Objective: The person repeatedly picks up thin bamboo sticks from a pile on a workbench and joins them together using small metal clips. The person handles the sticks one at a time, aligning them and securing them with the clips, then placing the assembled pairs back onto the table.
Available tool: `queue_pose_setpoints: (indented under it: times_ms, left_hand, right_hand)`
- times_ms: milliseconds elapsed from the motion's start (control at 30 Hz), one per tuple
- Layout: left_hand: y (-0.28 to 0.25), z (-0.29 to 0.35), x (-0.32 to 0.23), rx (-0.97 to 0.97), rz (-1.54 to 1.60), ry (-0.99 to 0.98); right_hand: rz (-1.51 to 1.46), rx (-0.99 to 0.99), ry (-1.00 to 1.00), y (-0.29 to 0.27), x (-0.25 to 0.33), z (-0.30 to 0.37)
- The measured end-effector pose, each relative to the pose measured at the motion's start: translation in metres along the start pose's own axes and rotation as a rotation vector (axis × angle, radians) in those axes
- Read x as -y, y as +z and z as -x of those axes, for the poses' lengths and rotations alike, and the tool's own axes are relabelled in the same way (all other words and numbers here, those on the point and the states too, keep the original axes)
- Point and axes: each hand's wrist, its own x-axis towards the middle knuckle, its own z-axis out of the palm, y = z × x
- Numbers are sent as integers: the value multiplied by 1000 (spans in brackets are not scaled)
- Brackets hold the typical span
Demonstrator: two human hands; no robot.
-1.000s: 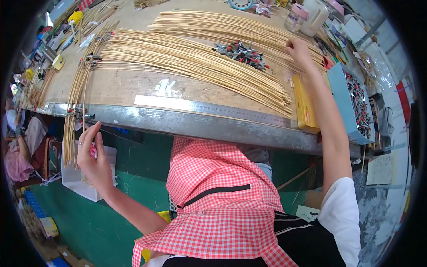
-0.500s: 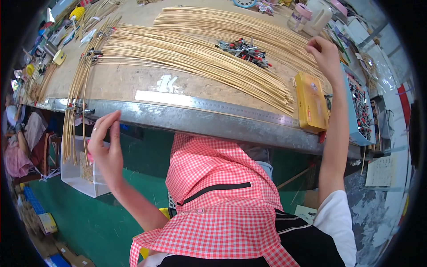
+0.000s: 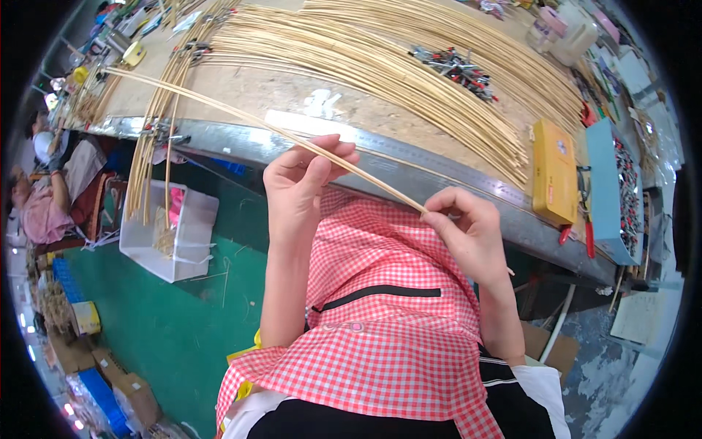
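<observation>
We note a wooden tabletop (image 3: 241,91) with a metal front edge, spread with long pale bamboo strips (image 3: 409,66); a yellow box (image 3: 553,172) and a blue tray (image 3: 603,186) sit at its right end. A white bin (image 3: 172,234) stands on the green floor below. We find one thin bamboo strip (image 3: 241,117) held above a red checked apron: the left hand (image 3: 303,186) has its grip closed on the strip's middle, the right hand (image 3: 468,234) pinches its near end.
</observation>
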Motion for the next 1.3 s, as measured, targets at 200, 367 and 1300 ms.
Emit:
queue_pose_setpoints:
  times_ms: [200,367,1300]
  left_hand:
    - [-16,0,4,-45,-5,-13]
    - [-20,-4,6,-84,-66,-39]
    - [-37,-3,2,-75,-24,16]
  right_hand:
    - [-227,8,47,17,-9,3]
    - [42,-262,-272,17,-19,-2]
    - [926,-128,-455,-33,-25,-76]
